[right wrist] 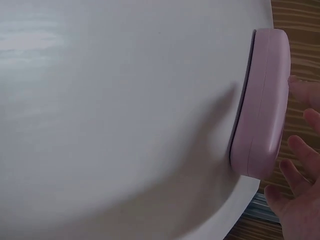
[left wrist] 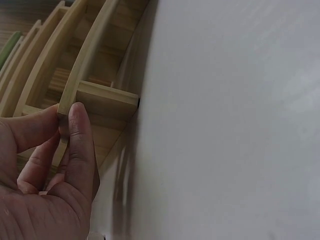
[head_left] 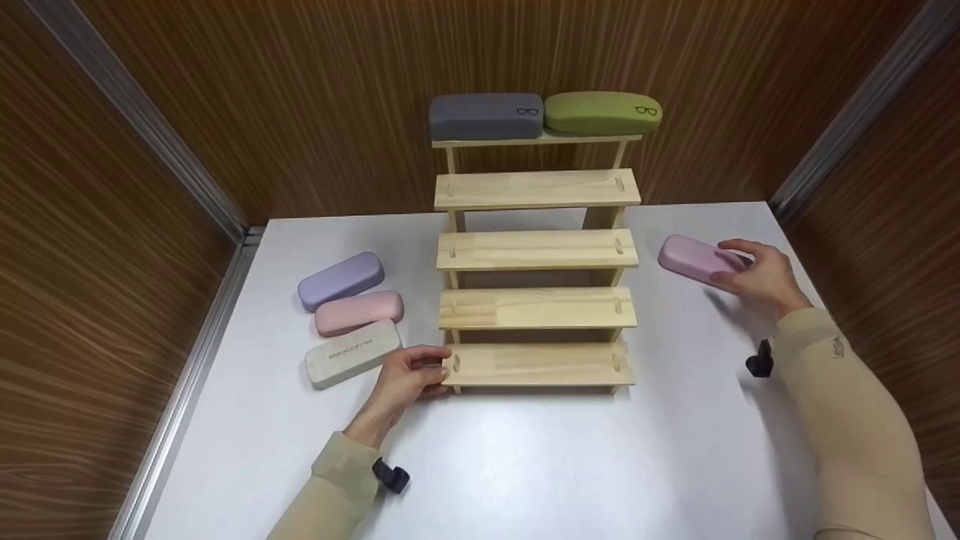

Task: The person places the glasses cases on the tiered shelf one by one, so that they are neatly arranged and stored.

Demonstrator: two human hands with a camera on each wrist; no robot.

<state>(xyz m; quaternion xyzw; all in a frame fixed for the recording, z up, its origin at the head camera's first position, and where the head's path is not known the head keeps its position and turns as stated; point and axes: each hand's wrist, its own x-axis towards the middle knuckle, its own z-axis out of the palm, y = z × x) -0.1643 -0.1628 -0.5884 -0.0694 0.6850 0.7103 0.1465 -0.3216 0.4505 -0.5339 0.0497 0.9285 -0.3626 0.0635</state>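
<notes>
My left hand (head_left: pixel 403 381) pinches the left end of the lowest board of a stepped wooden rack (head_left: pixel 536 364), thumb on one face and fingers on the other in the left wrist view. On the white table right of the rack lies a mauve glasses case (head_left: pixel 688 257). Over its right end is my right hand (head_left: pixel 763 276), with fingers spread apart. In the right wrist view the fingertips reach toward the top of the case (right wrist: pixel 262 105), one of them right at its surface. A grey-blue glasses case (head_left: pixel 484 116) and a green one (head_left: pixel 600 112) sit side by side on the top shelf.
Left of the rack lie a lavender case (head_left: pixel 341 280), a pink case (head_left: pixel 360 312) and a pale grey case (head_left: pixel 352 354) with lettering, close together on the table (head_left: pixel 540 465). Brown wood-grain panels (head_left: pixel 337 112) enclose the table at the back and sides.
</notes>
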